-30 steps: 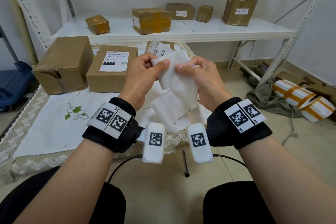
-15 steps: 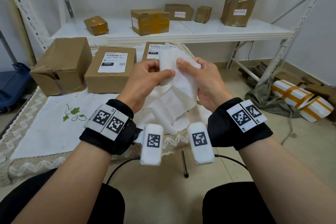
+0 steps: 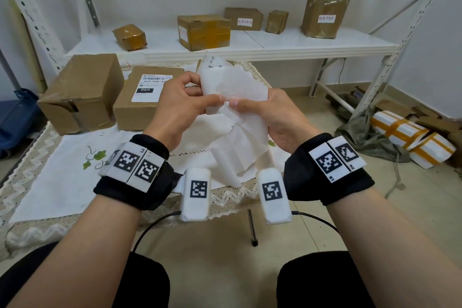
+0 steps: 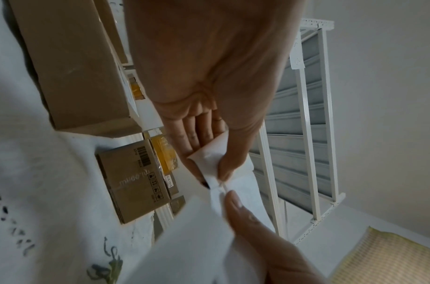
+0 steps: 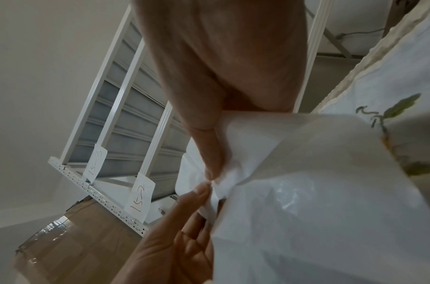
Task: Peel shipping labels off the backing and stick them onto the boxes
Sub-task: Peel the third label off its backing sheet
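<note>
- The left hand [image 3: 181,105] and right hand [image 3: 268,112] meet thumb-tip to thumb-tip at chest height, each pinching the same edge of a strip of white label backing [image 3: 237,87]; both grips are closed on the paper.
- In the left wrist view, the left thumb [image 4: 235,161] presses a folded corner of the sheet against the fingers [image 4: 191,138], while the other hand's thumb [image 4: 235,201] clamps the paper just below.
- The right wrist view shows the same pinch from the opposite side, the paper [image 5: 306,173] creased and bunched at the point where the thumbs nearly touch.
- The backing is thin, translucent and glossy, crumpled into soft folds; it rises above the hands and trails down between the wrists toward the tablecloth [image 3: 62,170].
- A printed label corner [image 3: 212,61] with black text peeks over the top of the sheet.
- The cloth is white with lace edging and a green leaf embroidery [image 3: 96,157].
- Beyond the hands, a brown cardboard box with a barcode label [image 3: 147,100] sits beside a plain taped box [image 3: 80,92].
- Several smaller taped cartons stand on a white shelf [image 3: 275,42] behind.
</note>
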{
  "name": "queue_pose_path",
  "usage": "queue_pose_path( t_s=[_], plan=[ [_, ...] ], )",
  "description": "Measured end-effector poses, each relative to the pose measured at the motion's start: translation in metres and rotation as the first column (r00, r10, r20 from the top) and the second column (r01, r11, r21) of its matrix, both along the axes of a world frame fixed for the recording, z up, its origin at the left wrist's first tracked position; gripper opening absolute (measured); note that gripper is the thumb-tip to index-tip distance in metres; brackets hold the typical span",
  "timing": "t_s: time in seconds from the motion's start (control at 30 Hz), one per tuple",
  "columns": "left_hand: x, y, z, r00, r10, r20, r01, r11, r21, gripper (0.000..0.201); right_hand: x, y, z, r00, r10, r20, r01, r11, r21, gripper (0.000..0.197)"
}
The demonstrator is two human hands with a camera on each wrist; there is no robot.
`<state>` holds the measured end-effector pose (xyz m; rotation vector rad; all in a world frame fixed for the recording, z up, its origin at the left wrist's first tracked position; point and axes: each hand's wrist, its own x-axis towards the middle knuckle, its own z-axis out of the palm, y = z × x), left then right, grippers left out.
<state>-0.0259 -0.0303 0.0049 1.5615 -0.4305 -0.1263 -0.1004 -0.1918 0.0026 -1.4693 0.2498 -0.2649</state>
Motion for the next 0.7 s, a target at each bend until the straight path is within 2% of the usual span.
queue_pose_path(
  t_s=[0.13, 0.3, 0.43, 0.57, 0.7],
  plan=[
    [-0.0009, 0.0021, 0.003, 0.999, -0.031, -0.011, 0.031, 0.999, -0.008, 0.033, 0.0008, -0.0009, -0.0016, 1.0, 0.001, -0.002, -0.001, 1.0, -0.015, 0.02],
    [-0.0016, 0.0043, 0.0058, 0.996, -0.085, -0.04, 0.083, 0.996, -0.041, 0.036, 0.0008, 0.0018, -0.0033, 0.999, 0.008, 0.039, -0.01, 0.999, 0.05, 0.031],
    [0.0009, 0.0083, 0.0097, 0.99, -0.122, -0.07, 0.117, 0.991, -0.071, 0.036, -0.0003, 0.0026, -0.0005, 0.998, 0.03, 0.063, -0.035, 0.996, 0.087, 0.02],
    [0.0014, 0.0097, 0.0097, 0.989, -0.128, -0.076, 0.123, 0.99, -0.072, 0.031, -0.0001, 0.0046, -0.0018, 0.998, 0.018, 0.068, -0.02, 0.999, 0.033, 0.013],
    [0.0008, 0.0097, 0.01, 0.989, -0.127, -0.075, 0.122, 0.99, -0.068, 0.031, 0.0008, 0.0067, -0.0024, 0.998, -0.005, 0.06, 0.006, 1.0, -0.016, 0.017]
  ],
)
